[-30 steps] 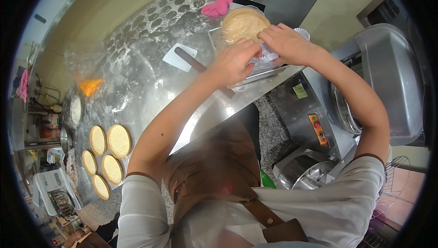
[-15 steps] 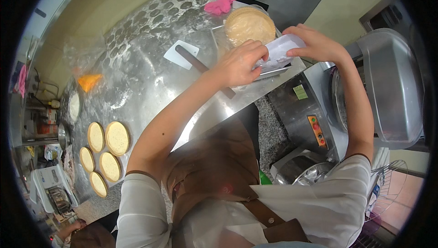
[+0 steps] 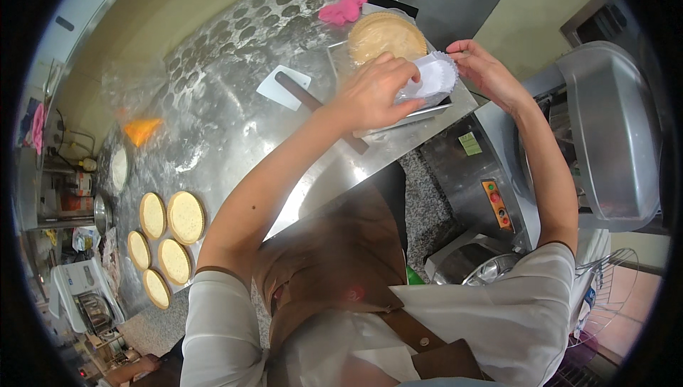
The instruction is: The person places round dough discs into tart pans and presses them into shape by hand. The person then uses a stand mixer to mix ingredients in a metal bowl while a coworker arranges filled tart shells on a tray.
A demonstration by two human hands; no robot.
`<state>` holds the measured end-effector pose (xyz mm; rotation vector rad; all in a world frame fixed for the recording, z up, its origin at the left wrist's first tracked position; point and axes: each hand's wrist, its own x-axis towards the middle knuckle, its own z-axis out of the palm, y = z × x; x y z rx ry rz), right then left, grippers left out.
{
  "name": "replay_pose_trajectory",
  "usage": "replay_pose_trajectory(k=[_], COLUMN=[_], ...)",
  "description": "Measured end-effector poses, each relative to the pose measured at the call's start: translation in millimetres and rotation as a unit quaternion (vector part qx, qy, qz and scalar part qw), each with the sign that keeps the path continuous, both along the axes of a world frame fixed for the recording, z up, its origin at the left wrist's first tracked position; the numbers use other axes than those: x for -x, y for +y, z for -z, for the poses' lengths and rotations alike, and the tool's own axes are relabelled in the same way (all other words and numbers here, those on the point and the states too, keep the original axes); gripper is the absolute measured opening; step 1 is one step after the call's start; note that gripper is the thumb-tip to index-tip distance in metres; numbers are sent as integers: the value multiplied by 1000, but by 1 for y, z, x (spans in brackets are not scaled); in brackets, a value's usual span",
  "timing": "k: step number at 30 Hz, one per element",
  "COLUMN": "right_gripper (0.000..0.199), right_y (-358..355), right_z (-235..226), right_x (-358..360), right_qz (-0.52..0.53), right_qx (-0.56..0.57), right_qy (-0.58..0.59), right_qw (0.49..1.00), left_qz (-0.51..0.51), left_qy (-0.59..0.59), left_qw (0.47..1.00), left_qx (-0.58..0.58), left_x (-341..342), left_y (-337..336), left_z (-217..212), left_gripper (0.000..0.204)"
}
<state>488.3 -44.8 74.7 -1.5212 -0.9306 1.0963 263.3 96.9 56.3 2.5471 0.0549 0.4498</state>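
The tart shell (image 3: 385,37) sits on the tray (image 3: 398,120) just beyond both hands. Between them hangs the paper liner (image 3: 432,80): left hand (image 3: 373,92) pinches its near edge, right hand (image 3: 484,70) its far rim.

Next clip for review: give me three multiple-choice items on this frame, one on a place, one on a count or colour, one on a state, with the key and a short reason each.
1. Where does the pink cloth lie?
A. beyond the dough-lined tart tin, at the far end of the steel table
B. beside the orange piping bag
C. on the floor

2. How many tart shells sit grouped at the table's near left end?
A. two
B. five
C. eight

3. What is the state of the white fluted paper liner?
A. lying flat in the tin
B. held between the left hand and right hand
C. crumpled on the floor

Key: 1 A, the cloth lies just past the tin; 2 B, five discs show there; 3 B, both hands pinch its edges.
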Motion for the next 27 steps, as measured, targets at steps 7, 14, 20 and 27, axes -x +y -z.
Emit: replay_pose_trajectory(k=[7, 14, 20, 27], right_gripper=[24, 34, 32, 34], right_y=[3, -3, -2, -8], right_z=[13, 5, -1, 12], right_x=[-5, -7, -1, -8], right_qz=[-97, -189, -217, -176], right_qx=[-8, 55, 20, -104], right_qy=[-172, -437, -466, -521], right_qw=[980, 878, 858, 829], left_qz=[-39, -15, -24, -13], left_qy=[-185, -156, -190, -169], left_qw=[980, 982, 972, 957], left_qx=[-63, -103, -133, -234], left_x=[-38, -54, -64, -66], left_y=[-13, -9, -4, -4], left_z=[7, 16, 19, 15], left_gripper=[50, 29, 20, 22])
